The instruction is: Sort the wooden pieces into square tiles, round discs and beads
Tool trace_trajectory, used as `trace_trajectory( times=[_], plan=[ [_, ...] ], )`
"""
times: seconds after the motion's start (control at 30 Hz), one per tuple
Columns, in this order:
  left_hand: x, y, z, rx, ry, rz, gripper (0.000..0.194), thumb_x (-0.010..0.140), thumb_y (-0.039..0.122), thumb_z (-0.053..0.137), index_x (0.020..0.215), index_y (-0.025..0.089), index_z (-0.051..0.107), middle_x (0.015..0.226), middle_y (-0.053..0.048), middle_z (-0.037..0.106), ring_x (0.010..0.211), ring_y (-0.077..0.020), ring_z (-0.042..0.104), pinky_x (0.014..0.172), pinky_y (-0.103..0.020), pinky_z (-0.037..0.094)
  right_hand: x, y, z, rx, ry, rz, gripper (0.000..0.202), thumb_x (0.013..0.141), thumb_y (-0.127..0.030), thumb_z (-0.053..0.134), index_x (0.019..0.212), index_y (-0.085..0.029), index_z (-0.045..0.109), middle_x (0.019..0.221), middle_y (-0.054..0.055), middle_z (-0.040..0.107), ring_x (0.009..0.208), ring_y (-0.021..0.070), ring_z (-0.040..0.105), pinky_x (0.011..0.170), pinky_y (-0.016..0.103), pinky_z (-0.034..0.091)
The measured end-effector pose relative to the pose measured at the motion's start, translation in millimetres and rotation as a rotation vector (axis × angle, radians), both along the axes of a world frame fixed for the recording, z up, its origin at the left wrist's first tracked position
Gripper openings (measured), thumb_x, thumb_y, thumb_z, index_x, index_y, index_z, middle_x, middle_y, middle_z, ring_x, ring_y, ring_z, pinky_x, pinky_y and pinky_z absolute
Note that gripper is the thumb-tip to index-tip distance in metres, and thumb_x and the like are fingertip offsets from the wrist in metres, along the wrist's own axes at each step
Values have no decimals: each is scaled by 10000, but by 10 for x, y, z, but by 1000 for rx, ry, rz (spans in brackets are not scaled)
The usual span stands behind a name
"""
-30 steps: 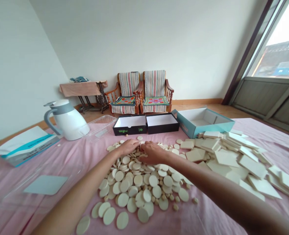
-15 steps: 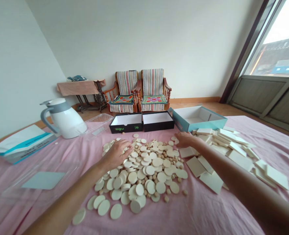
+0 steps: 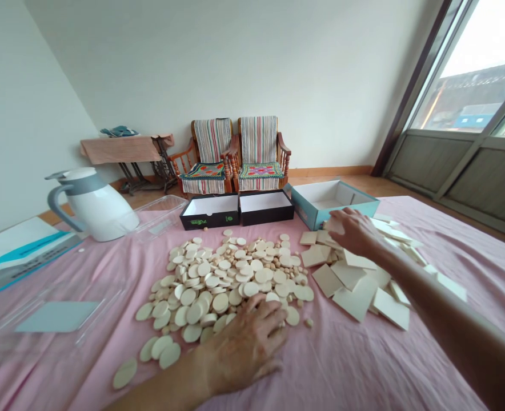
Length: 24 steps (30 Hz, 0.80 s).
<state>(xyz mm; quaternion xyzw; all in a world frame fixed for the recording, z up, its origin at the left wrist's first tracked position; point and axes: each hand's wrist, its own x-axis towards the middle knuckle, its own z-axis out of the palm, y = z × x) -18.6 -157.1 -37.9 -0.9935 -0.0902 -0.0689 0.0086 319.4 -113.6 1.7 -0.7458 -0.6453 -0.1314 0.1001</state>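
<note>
My left hand [image 3: 249, 342] lies palm down at the near edge of a spread pile of round pale wooden discs [image 3: 220, 301], its fingers outstretched over some of them. Small wooden cubes [image 3: 273, 263] are mixed in among the discs. Farther off to the right, my right hand [image 3: 352, 229] is over the far left part of a heap of square wooden tiles [image 3: 355, 295]. Its fingers are spread and slightly bent, and I see nothing held in them. What lies under its palm is hidden.
Behind the pieces stand two open black boxes [image 3: 212, 220] [image 3: 269, 214] and a teal box [image 3: 321, 218] with white insides. At left are a white-grey jug [image 3: 102, 208], a blue-white carton [image 3: 29, 257] and clear plastic trays [image 3: 92, 285]. A pink cloth [image 3: 321, 365] covers the surface.
My left hand has come from the pile's far left side to its near edge. My right hand has moved right, from the discs to the square tiles. The view has shifted slightly.
</note>
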Motion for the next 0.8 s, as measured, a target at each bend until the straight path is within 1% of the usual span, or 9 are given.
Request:
trace_trajectory(
  times=[0.1, 0.17, 0.27, 0.33, 0.4, 0.47, 0.53, 0.63, 0.8],
  plan=[
    [5, 28, -149, 123, -53, 27, 168, 934, 229, 480, 1070, 195, 570, 1258, -57, 572, 1217, -218, 458, 1090, -445, 264, 538, -184, 19, 56, -15, -188, 481, 802, -403, 540, 1195, -128, 576, 1058, 179, 609, 930, 296, 559, 730, 366, 377],
    [8, 55, -214, 188, -92, 53, 190, 918, 160, 470, 1072, 199, 574, 1274, -49, 569, 1237, -218, 450, 1090, -451, 273, 806, -251, 11, 31, 13, -274, 471, 810, -398, 543, 1165, -94, 602, 1033, 215, 618, 926, 302, 566, 714, 368, 377],
    [0, 87, -233, 210, -134, 111, 220, 886, 202, 518, 1099, 205, 572, 1273, -49, 575, 1229, -240, 464, 1076, -477, 308, 904, -266, -15, 48, 66, -330, 489, 830, -388, 529, 1209, -85, 588, 1127, 224, 607, 1007, 321, 555, 749, 376, 395],
    [-17, 112, -212, 203, -174, 158, 233, 874, 199, 517, 1099, 200, 577, 1248, -57, 590, 1199, -243, 491, 1061, -479, 339, 736, -244, -30, 122, 93, -285, 488, 843, -389, 515, 1248, -121, 567, 1202, 186, 589, 1060, 316, 541, 798, 385, 405],
    [-44, 152, -189, 200, -228, 211, 258, 871, 160, 487, 1112, 182, 577, 1219, -72, 603, 1166, -238, 516, 1041, -461, 373, 422, -224, -47, 138, 149, -126, 432, 856, -363, 499, 1221, -149, 587, 1171, 144, 614, 1044, 275, 559, 832, 364, 407],
    [-78, 214, -172, 204, -283, 266, 284, 871, 130, 456, 1127, 164, 574, 1183, -84, 615, 1125, -232, 537, 1021, -448, 397, 48, -219, -74, 7, 223, 109, 349, 856, -303, 494, 1146, -164, 628, 1074, 108, 661, 976, 222, 592, 838, 321, 407],
    [-114, 290, -165, 221, -349, 315, 259, 874, 124, 438, 1083, 157, 589, 1129, -86, 632, 1086, -231, 552, 1004, -447, 410, -292, -216, -124, -133, 222, 240, 333, 811, -227, 523, 1120, -186, 643, 1114, 95, 659, 1032, 226, 576, 869, 328, 385],
    [-156, 395, -158, 253, -425, 361, 201, 885, 146, 436, 993, 165, 605, 1070, -85, 645, 1044, -237, 566, 964, -451, 433, -606, -183, -238, -235, 149, 256, 406, 752, -173, 565, 1154, -168, 626, 1134, 119, 652, 1096, 265, 536, 916, 379, 339],
    [-185, 460, -164, 254, -456, 374, 185, 890, 183, 448, 989, 171, 604, 1063, -90, 650, 1023, -239, 576, 944, -456, 446, -692, -121, -406, -212, 114, 185, 403, 734, -222, 605, 1129, -153, 631, 1074, 139, 653, 1086, 288, 506, 924, 398, 300]
  ],
)
